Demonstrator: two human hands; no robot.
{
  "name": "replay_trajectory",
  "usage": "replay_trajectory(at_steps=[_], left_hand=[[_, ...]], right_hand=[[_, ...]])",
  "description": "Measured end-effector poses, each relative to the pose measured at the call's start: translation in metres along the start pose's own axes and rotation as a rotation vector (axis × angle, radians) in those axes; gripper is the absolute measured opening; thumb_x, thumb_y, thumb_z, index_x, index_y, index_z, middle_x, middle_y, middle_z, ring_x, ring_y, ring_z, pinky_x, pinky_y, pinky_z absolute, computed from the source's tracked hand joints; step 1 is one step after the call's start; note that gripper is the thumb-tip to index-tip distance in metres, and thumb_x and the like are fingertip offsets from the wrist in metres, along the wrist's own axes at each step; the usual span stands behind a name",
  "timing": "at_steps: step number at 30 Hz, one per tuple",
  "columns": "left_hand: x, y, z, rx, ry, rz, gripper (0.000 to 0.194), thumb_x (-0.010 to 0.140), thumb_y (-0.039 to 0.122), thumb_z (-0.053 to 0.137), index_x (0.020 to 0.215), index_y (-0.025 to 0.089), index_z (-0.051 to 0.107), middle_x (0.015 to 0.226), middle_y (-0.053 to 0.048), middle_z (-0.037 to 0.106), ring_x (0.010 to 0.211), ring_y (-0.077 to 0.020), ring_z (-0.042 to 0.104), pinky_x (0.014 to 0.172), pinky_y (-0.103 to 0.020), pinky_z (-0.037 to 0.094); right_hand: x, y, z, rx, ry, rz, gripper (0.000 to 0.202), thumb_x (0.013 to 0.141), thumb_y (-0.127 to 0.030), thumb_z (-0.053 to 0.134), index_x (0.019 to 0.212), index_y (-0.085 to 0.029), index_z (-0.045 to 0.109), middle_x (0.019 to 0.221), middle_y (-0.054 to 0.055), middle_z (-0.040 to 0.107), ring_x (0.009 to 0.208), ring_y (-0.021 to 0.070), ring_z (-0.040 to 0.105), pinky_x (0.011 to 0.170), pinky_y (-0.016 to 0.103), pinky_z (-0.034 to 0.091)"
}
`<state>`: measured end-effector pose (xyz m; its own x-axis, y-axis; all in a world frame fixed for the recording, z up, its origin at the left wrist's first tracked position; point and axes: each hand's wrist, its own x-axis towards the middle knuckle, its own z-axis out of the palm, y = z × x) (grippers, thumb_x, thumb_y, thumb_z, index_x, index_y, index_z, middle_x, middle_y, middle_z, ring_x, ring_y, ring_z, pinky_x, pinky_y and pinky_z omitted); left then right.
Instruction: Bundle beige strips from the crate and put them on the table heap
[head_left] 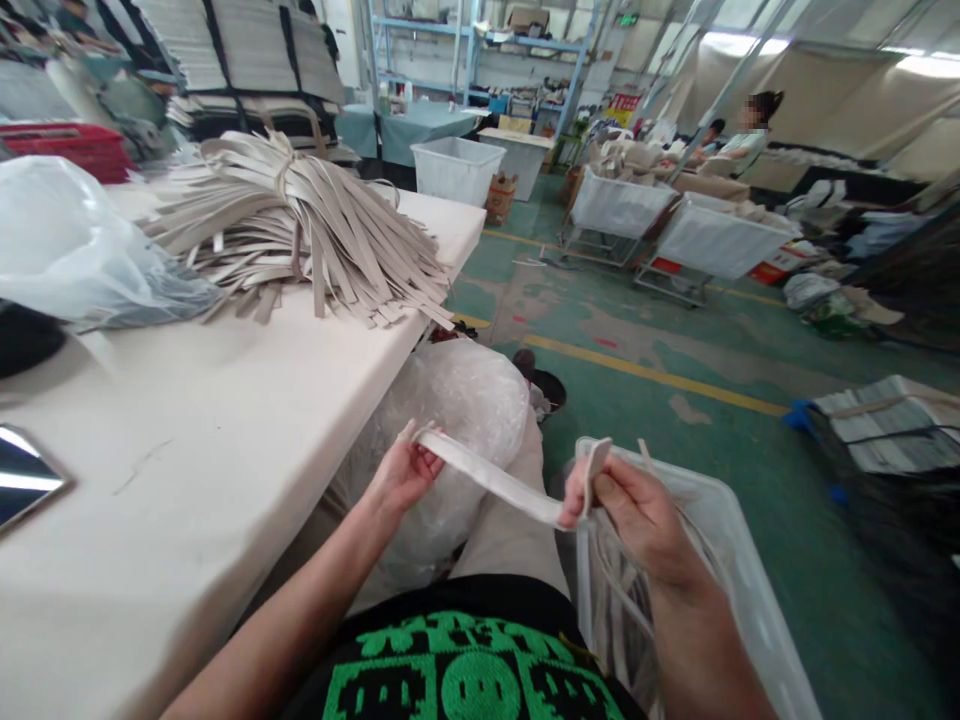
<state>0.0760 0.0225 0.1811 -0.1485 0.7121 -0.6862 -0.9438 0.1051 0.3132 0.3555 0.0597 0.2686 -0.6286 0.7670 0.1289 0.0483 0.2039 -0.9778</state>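
A pale beige fabric strap [491, 478] stretches between my two hands above my lap. Its far end is pinched by my left hand [409, 468], fingers closed around it. My right hand [626, 505] grips the other part, where the strap folds up over the fingers. Beneath the right hand stands a translucent plastic bin [739, 510] with more loose straps [619, 590] in it. A big tied bundle of similar straps [352, 230] lies on the white table [187, 430] to my left.
A clear plastic bag [472, 390] bulges beside my leg under the table edge. Another plastic bag [82, 240] and a dark shiny panel [26, 478] lie on the table. Wheeled white bins [622, 205] stand across the green floor; a person [750, 140] sits beyond them.
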Motion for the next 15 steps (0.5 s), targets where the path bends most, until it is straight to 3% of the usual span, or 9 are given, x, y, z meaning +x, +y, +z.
replay_trajectory(at_steps=[3,6,8,11,15], left_hand=[[0.027,0.015,-0.007,-0.119,0.166,0.165,0.035,0.105,0.026,0.034,0.097,0.009,0.064,0.071,-0.007,0.068,0.059,-0.0139,0.067,0.057,-0.025,0.058],[0.035,0.017,-0.009,-0.066,0.164,0.228,0.027,0.103,0.022,0.039,0.104,0.013,0.064,0.073,-0.004,0.068,0.057,-0.0105,0.064,0.056,-0.021,0.054],[0.032,0.007,-0.011,0.090,0.067,0.278,0.018,0.099,0.024,0.053,0.108,0.014,0.064,0.076,-0.003,0.069,0.057,-0.0095,0.063,0.055,-0.019,0.050],[0.023,-0.016,-0.017,0.434,-0.181,0.361,0.037,0.088,0.042,0.069,0.112,0.014,0.063,0.077,-0.003,0.069,0.059,-0.0108,0.062,0.057,-0.021,0.047],[0.005,-0.035,-0.026,0.830,-0.429,0.385,0.052,0.085,0.060,0.065,0.110,0.014,0.063,0.083,-0.007,0.071,0.065,-0.0139,0.062,0.065,-0.027,0.047]], right_hand=[[-0.034,0.016,-0.025,-0.004,0.011,0.227,0.042,0.097,-0.052,0.052,0.078,-0.017,0.064,0.068,0.005,0.066,0.060,0.0160,0.064,0.058,0.027,0.051],[-0.057,0.031,-0.033,0.044,-0.048,0.362,0.043,0.094,-0.056,0.056,0.078,-0.017,0.067,0.069,0.007,0.067,0.061,0.0173,0.065,0.059,0.028,0.053],[-0.058,0.037,-0.026,0.085,-0.107,0.325,0.035,0.093,-0.050,0.060,0.083,-0.017,0.070,0.076,0.008,0.070,0.066,0.0172,0.066,0.060,0.028,0.054],[-0.036,0.040,-0.009,0.108,-0.174,0.166,0.021,0.089,-0.038,0.069,0.088,-0.018,0.075,0.097,0.010,0.071,0.084,0.0170,0.067,0.072,0.028,0.055],[0.017,0.058,0.016,0.350,-0.071,0.145,0.026,0.079,-0.039,0.080,0.093,-0.017,0.076,0.122,0.011,0.068,0.110,0.0192,0.064,0.098,0.035,0.051]])
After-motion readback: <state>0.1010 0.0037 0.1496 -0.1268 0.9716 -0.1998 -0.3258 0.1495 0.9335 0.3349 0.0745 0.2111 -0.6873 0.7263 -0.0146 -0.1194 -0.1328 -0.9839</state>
